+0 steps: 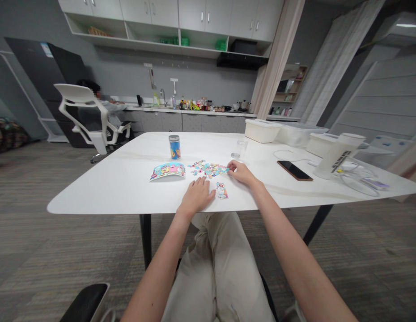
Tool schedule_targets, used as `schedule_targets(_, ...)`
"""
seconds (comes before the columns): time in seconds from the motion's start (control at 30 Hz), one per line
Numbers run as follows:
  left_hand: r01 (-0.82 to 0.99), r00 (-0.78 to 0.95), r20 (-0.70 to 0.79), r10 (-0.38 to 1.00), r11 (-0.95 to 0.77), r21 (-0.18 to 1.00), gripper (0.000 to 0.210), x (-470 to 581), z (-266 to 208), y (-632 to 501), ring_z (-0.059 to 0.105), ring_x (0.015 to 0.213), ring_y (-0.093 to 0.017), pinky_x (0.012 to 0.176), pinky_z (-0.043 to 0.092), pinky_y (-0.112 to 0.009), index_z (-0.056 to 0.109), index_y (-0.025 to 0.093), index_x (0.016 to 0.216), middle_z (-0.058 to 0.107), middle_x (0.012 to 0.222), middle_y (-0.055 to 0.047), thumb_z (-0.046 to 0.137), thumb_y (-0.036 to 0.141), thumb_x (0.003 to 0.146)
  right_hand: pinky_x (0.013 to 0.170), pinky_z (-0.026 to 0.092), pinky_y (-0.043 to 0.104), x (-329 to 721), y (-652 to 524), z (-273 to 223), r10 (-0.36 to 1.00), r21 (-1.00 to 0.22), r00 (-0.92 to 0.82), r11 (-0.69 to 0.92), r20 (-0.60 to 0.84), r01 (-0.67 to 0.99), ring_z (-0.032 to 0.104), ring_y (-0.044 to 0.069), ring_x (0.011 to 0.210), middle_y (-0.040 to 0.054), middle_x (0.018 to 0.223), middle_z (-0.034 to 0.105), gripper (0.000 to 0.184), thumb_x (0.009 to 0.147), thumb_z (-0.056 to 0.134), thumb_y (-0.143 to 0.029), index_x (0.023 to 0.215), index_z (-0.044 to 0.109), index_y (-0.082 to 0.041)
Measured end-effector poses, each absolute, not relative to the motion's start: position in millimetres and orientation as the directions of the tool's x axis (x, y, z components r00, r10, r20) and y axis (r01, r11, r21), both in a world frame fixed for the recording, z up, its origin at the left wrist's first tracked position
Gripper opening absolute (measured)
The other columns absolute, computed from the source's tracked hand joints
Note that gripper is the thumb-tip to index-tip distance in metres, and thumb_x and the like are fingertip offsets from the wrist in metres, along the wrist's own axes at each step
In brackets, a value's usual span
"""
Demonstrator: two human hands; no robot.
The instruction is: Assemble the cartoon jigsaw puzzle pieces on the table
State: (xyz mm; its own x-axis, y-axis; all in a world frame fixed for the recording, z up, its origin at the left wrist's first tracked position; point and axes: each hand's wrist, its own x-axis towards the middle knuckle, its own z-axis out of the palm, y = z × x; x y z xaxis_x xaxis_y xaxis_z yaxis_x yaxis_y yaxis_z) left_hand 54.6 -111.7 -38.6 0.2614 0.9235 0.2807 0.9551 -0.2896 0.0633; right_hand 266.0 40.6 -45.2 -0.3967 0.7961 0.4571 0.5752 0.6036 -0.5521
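Observation:
Loose jigsaw puzzle pieces [210,169] lie in a colourful heap on the white table [104,188]. My right hand [240,172] is at the heap's right edge, thumb and fingers pinched on a small puzzle piece [227,170]. Flat on the table just in front of the heap rests my left hand [197,195], fingers stretched out, with nothing seen in it. Between my hands is a small joined section of puzzle [222,191]. A printed picture sheet [167,171], slightly curled, lies left of the heap.
Behind the sheet stands a blue-labelled jar [175,147] with a grey lid. A clear container [241,147] is beyond my right hand. To the right are a phone [294,170], a white tumbler [339,156], cables and lidded boxes [263,130]. Another person sits near a white chair [82,91].

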Motion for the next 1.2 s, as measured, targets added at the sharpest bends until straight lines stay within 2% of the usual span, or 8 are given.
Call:
schedule_targets(0.1,0.955,0.26,0.282,0.924,-0.29,0.07,0.037,54.5,-39.4,-111.3,0.043,0.136,-0.029,0.111,0.035,-0.045,0.055,0.011,0.121,0.048,0.145,-0.02,0.042,0.037,0.098,0.07,0.046,0.027,266.4,42.0,-46.0,0.778,-0.538,-0.417,0.628,0.471,0.563,0.06,0.015,0.069,0.0005,0.074,0.066,0.022,0.075,0.058,-0.014,0.094,0.068,-0.018)
schedule_targets(0.37,0.945,0.281,0.303,0.911,-0.317,0.079,0.035,53.4,-36.8,-112.3,0.05,0.128,-0.028,0.107,0.039,-0.043,0.056,0.011,0.119,0.055,0.135,-0.018,0.043,0.035,0.097,0.072,0.047,0.028,267.2,46.1,-49.4,0.762,-0.553,-0.432,0.648,0.483,0.523,0.063,0.016,0.075,0.0024,0.08,0.068,0.011,0.072,0.058,-0.013,0.08,0.064,-0.017)
schedule_targets(0.5,0.951,0.258,0.314,0.914,-0.297,0.082,0.035,53.6,-35.4,-113.4,0.055,0.119,-0.03,0.101,0.043,-0.042,0.058,0.01,0.115,0.053,0.132,-0.02,0.044,0.036,0.096,0.07,0.047,0.028,267.0,48.3,-49.8,0.742,-0.506,-0.441,0.668,0.505,0.546,0.059,0.015,0.071,0.0028,0.081,0.066,0.013,0.071,0.058,-0.01,0.079,0.066,-0.017)
schedule_targets(0.67,0.952,0.262,0.307,0.915,-0.297,0.074,0.036,53.8,-35.3,-113.3,0.053,0.124,-0.031,0.103,0.041,-0.043,0.058,0.01,0.117,0.051,0.137,-0.022,0.043,0.036,0.097,0.07,0.047,0.028,266.6,48.1,-49.4,0.725,-0.449,-0.464,0.684,0.509,0.575,0.057,0.015,0.07,0.0038,0.08,0.065,0.013,0.076,0.063,-0.015,0.085,0.073,-0.017)
schedule_targets(0.77,0.95,0.271,0.294,0.917,-0.303,0.07,0.036,53.9,-35.3,-113.3,0.051,0.128,-0.03,0.105,0.039,-0.043,0.057,0.011,0.118,0.053,0.137,-0.021,0.042,0.036,0.097,0.074,0.048,0.03,265.3,46.5,-49.1,0.735,-0.47,-0.458,0.674,0.499,0.57,0.059,0.016,0.073,0.0057,0.085,0.068,0.013,0.079,0.062,-0.018,0.085,0.074,-0.017)
schedule_targets(0.93,0.959,0.245,0.283,0.927,-0.275,0.071,0.04,54.8,-34.8,-114.5,0.048,0.131,-0.032,0.106,0.038,-0.045,0.055,0.008,0.121,0.043,0.146,-0.026,0.041,0.037,0.097,0.075,0.049,0.029,263.7,43.5,-47.1,0.777,-0.541,-0.434,0.629,0.456,0.558,0.062,0.016,0.074,0.0048,0.082,0.071,0.016,0.08,0.058,-0.013,0.089,0.071,-0.016)
schedule_targets(1.1,0.955,0.246,0.312,0.918,-0.285,0.085,0.036,54.2,-33.4,-114.2,0.055,0.119,-0.029,0.101,0.042,-0.04,0.058,0.01,0.115,0.052,0.132,-0.021,0.044,0.037,0.096,0.072,0.048,0.028,264.8,41.9,-46.1,0.775,-0.573,-0.435,0.632,0.458,0.522,0.062,0.016,0.072,0.0022,0.078,0.069,0.018,0.078,0.061,-0.016,0.095,0.067,-0.018)
schedule_targets(1.2,0.954,0.243,0.307,0.92,-0.283,0.093,0.035,53.7,-33.1,-113.2,0.058,0.113,-0.028,0.099,0.044,-0.039,0.06,0.011,0.111,0.055,0.122,-0.019,0.044,0.038,0.096,0.071,0.048,0.028,265.4,42.2,-46.7,0.759,-0.578,-0.448,0.651,0.473,0.492,0.061,0.016,0.071,0.0013,0.076,0.067,0.016,0.075,0.06,-0.015,0.09,0.065,-0.018)
